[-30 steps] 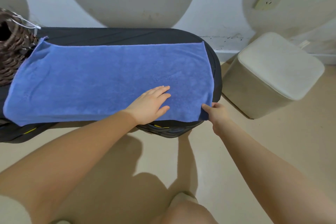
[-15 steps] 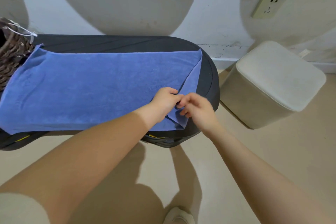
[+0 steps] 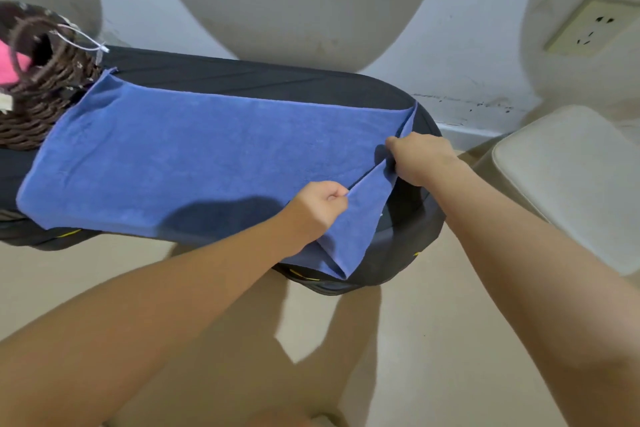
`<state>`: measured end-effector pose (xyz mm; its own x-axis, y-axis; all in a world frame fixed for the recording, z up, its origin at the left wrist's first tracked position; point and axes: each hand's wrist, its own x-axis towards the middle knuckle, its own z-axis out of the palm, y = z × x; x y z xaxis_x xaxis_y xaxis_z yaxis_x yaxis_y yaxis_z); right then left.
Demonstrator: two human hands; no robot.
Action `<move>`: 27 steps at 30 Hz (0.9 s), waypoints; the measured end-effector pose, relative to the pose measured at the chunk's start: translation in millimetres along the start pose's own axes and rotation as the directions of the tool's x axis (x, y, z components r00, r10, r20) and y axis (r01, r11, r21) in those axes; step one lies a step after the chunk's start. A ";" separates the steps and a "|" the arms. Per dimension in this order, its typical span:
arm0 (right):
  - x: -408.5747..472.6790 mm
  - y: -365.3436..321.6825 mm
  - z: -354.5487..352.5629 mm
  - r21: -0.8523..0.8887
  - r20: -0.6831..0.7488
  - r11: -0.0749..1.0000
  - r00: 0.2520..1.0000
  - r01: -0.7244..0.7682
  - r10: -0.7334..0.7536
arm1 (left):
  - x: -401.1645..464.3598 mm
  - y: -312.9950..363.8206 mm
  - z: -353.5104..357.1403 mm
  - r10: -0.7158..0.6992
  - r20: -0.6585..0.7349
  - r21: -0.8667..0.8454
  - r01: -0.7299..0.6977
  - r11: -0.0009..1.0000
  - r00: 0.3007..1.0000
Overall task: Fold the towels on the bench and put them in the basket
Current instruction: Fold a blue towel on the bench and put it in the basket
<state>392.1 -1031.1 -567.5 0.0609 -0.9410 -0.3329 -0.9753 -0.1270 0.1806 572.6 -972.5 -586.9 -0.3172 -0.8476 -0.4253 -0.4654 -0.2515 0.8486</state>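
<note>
Along the black bench (image 3: 242, 80) a blue towel (image 3: 194, 156) lies spread flat, its far end touching the wicker basket (image 3: 41, 107) at the bench's left end, probably so folds land squarely. At the bench's right end the right hand (image 3: 420, 158) and left hand (image 3: 320, 206), apart, each pinch the towel's short edge, lifted, seemingly to fold it leftward.

Pale wall (image 3: 450, 55) with socket (image 3: 588, 28), beige floor (image 3: 398, 340), cream stool (image 3: 568, 177)
</note>
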 end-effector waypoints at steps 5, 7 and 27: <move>8.6 -1.3 -13.9 0.251 -0.299 0.964 0.940 -0.087 0.163 | -13.8 2.5 -23.8 0.017 0.020 -0.024 -0.016 1.000 1.000; 11.5 -15.1 -27.6 0.448 -0.383 0.894 0.896 -0.031 0.223 | -19.2 -0.5 -38.2 0.013 -0.013 -0.064 -0.013 0.998 1.000; 101.4 -346.6 -131.9 0.769 -0.347 0.608 0.927 0.197 0.139 | -89.1 -124.5 -278.1 0.102 -0.387 -0.156 -0.175 0.972 0.917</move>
<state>764.3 -1123.8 -541.8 -0.0052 -0.9993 0.0376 -0.7445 -0.0213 -0.6673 888.6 -995.5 -567.2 -0.0190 -0.9833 -0.1811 -0.2681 -0.1695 0.9483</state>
